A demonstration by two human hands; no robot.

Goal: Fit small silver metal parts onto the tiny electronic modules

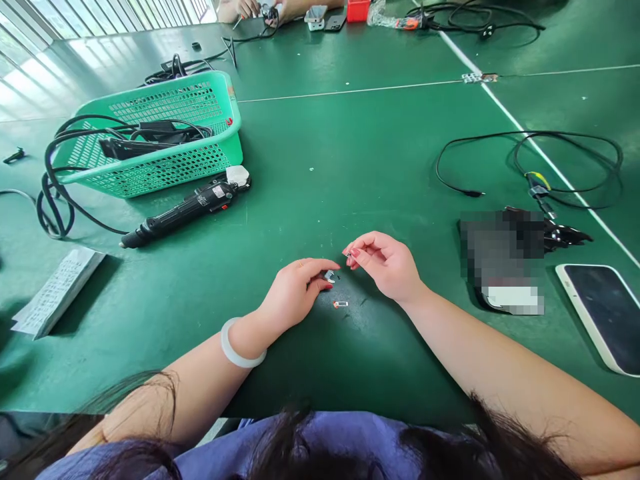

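Note:
My left hand (295,290) rests on the green table, thumb and forefinger closed round a small silver-grey metal part (330,275). Just to the right, my right hand (384,263) is raised slightly with its fingertips pinched together. Between them shows a tiny light-coloured piece (349,254), too small to name. Below the two hands a small flat white and orange part (341,304) lies on the table, touched by neither hand. A pale bangle (243,343) sits on my left wrist.
Left stand a green basket (165,170) with cables, a black electric screwdriver (180,212) and folded paper (60,290). Right lie a coiled cable (565,133), a partly blurred dark pouch (500,260) and a phone (605,317). Across the table another person's hands (249,8) hold something.

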